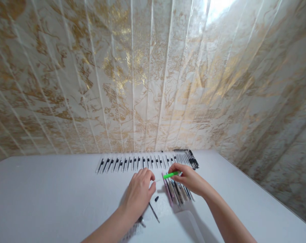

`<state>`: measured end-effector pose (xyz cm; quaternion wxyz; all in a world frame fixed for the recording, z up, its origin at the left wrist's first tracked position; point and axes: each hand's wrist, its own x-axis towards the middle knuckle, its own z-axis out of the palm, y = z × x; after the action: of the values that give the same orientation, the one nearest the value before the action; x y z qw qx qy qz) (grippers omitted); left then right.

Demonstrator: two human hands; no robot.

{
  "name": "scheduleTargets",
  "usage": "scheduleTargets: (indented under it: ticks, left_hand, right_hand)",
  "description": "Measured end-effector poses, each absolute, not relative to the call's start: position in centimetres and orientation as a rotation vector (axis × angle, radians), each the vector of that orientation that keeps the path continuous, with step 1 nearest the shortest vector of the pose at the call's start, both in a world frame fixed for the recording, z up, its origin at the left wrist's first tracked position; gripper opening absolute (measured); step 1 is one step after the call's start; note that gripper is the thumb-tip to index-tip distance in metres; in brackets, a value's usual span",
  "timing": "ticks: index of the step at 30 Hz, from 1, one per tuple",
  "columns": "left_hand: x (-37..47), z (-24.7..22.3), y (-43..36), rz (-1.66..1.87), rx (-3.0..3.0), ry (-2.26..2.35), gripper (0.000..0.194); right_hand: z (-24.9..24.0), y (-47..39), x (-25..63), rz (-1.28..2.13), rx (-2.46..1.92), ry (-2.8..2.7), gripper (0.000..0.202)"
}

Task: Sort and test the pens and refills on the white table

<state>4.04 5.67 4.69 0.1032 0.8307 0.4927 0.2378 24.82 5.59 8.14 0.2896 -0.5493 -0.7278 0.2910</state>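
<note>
My right hand (189, 177) pinches a bright green pen (171, 174), tilted just above a row of pens (175, 193) in pink, grey and dark tones. My left hand (141, 187) is to its left, with thumb and fingers curled together. A thin pale tip (157, 181) shows by its fingertips, too small to name. Close to that hand, a small black cap (156, 198) and a slim dark pen refill (154, 213) lie on the white table. More dark pieces (142, 221) are partly hidden behind my left forearm.
Along the table's (54, 195) far edge runs a long row of clear pen barrels with black parts (135, 163). Several black-ended pens (193, 160) lie at its right end. A translucent plastic sleeve (190, 221) is in front. A gold-patterned curtain (132, 84) hangs behind.
</note>
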Motion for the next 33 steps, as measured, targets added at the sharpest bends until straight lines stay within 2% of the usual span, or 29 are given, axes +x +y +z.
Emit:
scheduleTargets:
  ticks: [9,16,19,21,23,27,33]
  left_hand:
    - [3.6,5.6,5.8,0.764,2.422,1.39,0.009]
    - [3.7,6.1,5.5,0.849,2.34,1.257,0.007]
    - [3.7,5.6,5.3,0.728,2.335,1.3,0.014]
    - [3.8,5.0,5.1,0.588,2.37,1.307,0.011]
    - [3.9,4.5,4.8,0.506,2.39,1.285,0.004]
    - [4.0,4.5,5.0,0.536,2.334,1.277,0.01]
    - [2.7,7.2,6.4,0.735,2.191,1.231,0.009]
  right_hand:
    - [7.9,5.6,24.0,0.869,-1.393,-1.913,0.014]
    - [7.0,5.8,23.7,1.09,-1.305,-1.836,0.007]
    - [6.9,6.0,24.1,1.212,-1.222,-1.676,0.018]
    - [7.1,6.0,24.5,1.249,-1.187,-1.576,0.026]
    - [7.5,6.0,24.7,1.251,-1.179,-1.532,0.029]
    - [7.7,5.8,24.6,1.239,-1.183,-1.558,0.028]
    - [7.8,5.2,23.3,0.878,-1.329,-1.926,0.003]
